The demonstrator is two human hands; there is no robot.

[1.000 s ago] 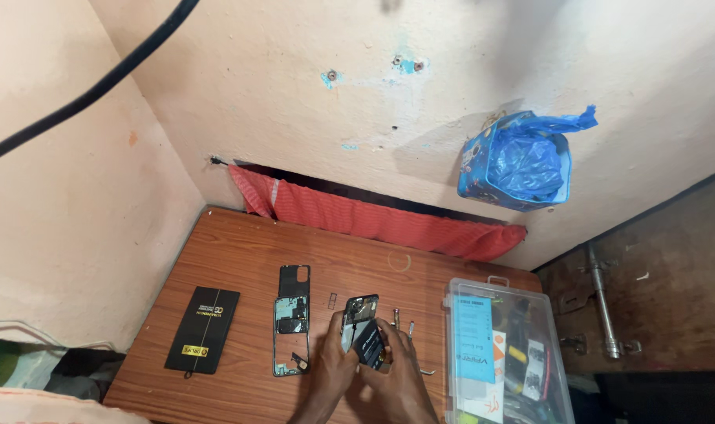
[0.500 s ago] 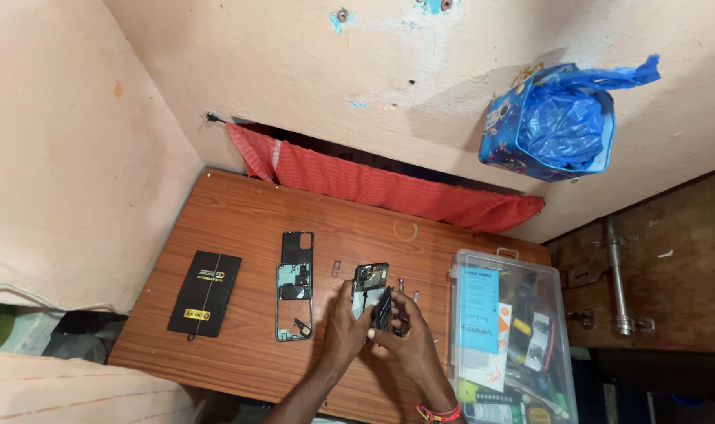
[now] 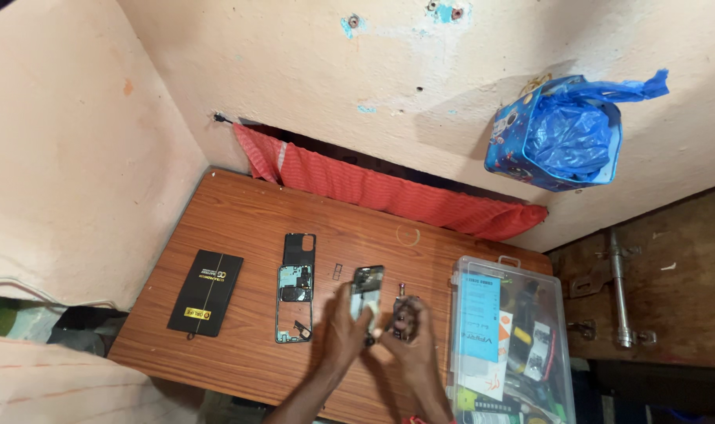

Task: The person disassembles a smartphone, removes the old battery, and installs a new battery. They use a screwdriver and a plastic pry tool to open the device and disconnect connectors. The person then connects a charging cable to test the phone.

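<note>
Brown wood-grain table [image 3: 239,228], red cloth [image 3: 389,192], blue bag [image 3: 565,133], black flat pack [image 3: 206,292] with yellow marks

I was looking at a small phone-repair corner, prob. in a home or tiny shop, not a proper lab. A wooden table [image 3: 239,228] sat jammed into a corner of rough, chipped plaster walls. Near its front-left corner lay a flat black box [image 3: 206,292], w/ a stripped phone frame [image 3: 296,288] mid-table, internals bare. At the right edge stood a clear plastic bin [image 3: 505,338] stuffed w/ packaged spares & tools. A red cloth [image 3: 389,192] plugged the gap along the back edge; a blue bag [image 3: 557,133] hung on the wall.
</note>
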